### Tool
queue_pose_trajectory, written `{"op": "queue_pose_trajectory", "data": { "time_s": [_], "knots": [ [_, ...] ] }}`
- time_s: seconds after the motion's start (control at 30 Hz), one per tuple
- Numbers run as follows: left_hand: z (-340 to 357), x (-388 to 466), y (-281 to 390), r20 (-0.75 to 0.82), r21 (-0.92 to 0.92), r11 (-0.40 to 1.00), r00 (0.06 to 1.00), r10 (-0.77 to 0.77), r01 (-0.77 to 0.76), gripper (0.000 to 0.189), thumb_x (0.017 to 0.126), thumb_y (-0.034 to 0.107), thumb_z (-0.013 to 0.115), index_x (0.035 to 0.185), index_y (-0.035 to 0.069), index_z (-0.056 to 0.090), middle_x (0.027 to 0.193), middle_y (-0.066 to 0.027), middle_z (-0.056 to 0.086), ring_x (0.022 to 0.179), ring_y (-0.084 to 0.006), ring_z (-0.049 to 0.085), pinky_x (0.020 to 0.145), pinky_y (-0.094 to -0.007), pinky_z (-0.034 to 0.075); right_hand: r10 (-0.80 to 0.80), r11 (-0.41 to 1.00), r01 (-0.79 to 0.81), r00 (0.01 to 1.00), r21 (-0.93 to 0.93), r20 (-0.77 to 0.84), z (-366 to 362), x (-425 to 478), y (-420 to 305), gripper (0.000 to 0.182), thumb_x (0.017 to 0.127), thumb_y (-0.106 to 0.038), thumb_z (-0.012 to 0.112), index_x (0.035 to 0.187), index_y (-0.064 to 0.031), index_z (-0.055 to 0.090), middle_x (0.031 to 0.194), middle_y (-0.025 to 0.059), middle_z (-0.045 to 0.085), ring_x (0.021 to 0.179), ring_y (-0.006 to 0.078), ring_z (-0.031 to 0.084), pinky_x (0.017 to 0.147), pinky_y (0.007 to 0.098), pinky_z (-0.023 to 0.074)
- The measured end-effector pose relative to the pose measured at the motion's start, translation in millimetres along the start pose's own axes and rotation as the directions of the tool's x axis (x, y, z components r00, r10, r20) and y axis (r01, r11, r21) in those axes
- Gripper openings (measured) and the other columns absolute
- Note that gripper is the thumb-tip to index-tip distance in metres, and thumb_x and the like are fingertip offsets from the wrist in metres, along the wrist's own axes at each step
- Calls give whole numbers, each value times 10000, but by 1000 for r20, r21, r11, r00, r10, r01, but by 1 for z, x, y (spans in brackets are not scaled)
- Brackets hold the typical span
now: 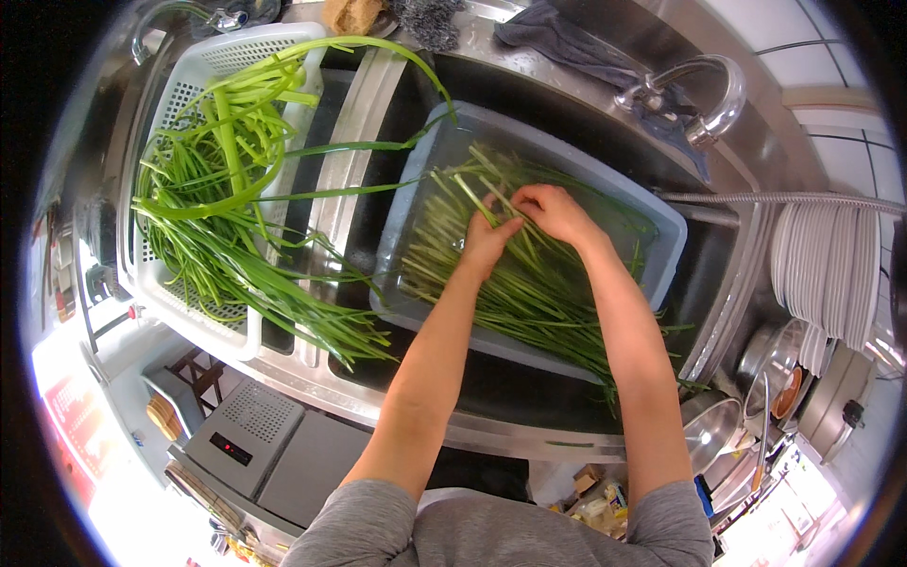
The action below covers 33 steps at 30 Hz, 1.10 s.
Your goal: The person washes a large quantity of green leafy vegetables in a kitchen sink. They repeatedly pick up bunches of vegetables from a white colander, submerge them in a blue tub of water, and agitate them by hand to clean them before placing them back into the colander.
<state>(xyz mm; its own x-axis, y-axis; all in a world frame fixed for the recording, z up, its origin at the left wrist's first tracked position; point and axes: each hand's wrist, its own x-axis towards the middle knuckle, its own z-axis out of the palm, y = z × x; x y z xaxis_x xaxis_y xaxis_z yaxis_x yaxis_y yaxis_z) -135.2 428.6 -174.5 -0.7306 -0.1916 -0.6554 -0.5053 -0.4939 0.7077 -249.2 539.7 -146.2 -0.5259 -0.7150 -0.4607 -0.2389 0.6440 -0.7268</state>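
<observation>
A grey-blue plastic tub [669, 234] filled with water sits in the sink, and long thin green stalks, apparently garlic chives [528, 298], lie soaking in it. Over the middle of the tub, my left hand [489, 239] grips a few pale stalk ends [469, 193] between thumb and fingers. My right hand [553, 212] is close beside it with fingers curled in, pinching at the same few stalks. Some fingertips are hidden behind the hands and stems. Leafy tips trail over the tub's near right rim.
To the left, a white perforated basket [195, 347] holds chives [234, 234] and thick light-green stalks [227, 135]. Several leaves span the steel divider [344, 149]. A chrome faucet [723, 92], dark cloth [560, 39] and steel scourer [429, 21] are behind; stacked plates [825, 266] stand right.
</observation>
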Motion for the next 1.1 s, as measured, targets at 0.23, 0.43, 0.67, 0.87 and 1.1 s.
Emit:
{"op": "queue_pose_trajectory", "data": {
  "time_s": [0.23, 0.43, 0.67, 0.87, 1.1],
  "knots": [
    [1, 2, 0, -177, 9, 993, 977, 120, -120, 184, 850, 174, 614, 985, 76, 535, 965, -39, 552, 897, -169, 491, 792, -357, 384, 44, 999, -44, 997, -2, -58, -2, -8, -15, 222, 795, -81, 543, 1010, -51, 587, 903, 170, 631, 856, 334, 602, 714, 418, 458],
    [2, 7, -6, -204, -79, 993, 977, 67, -84, 110, 852, 192, 607, 883, 97, 563, 850, 0, 539, 784, -123, 465, 675, -315, 365, 51, 994, -51, 999, 100, 3, -2, -5, -4, 209, 799, -187, 597, 949, -42, 609, 897, 158, 635, 838, 304, 616, 693, 393, 465],
    [15, -4, 5, -203, 11, 995, 974, 99, -98, 164, 821, 188, 637, 904, 66, 567, 675, 2, 534, 638, -119, 466, 589, -327, 374, -29, 994, 13, 988, -113, -149, -14, -4, -14, 253, 783, -179, 630, 994, -42, 602, 779, 104, 615, 688, 210, 591, 619, 345, 456],
    [15, -7, 10, -143, 95, 995, 990, 16, -3, 103, 800, 122, 634, 777, 32, 591, 709, -52, 618, 623, -115, 550, 590, -289, 408, -18, 986, 11, 999, 164, 45, -6, 13, -26, 294, 808, -174, 644, 1054, -34, 564, 725, 85, 585, 630, 185, 597, 537, 347, 455],
    [13, -2, 2, -15, 91, 996, 1000, 23, -22, 144, 801, 177, 638, 839, 54, 573, 722, -37, 590, 703, -159, 541, 775, -367, 400, 249, 929, -262, 965, 259, 83, 1, 38, 0, 246, 864, -216, 570, 1021, -26, 572, 694, 77, 593, 591, 143, 585, 484, 317, 453]
  ]
}}
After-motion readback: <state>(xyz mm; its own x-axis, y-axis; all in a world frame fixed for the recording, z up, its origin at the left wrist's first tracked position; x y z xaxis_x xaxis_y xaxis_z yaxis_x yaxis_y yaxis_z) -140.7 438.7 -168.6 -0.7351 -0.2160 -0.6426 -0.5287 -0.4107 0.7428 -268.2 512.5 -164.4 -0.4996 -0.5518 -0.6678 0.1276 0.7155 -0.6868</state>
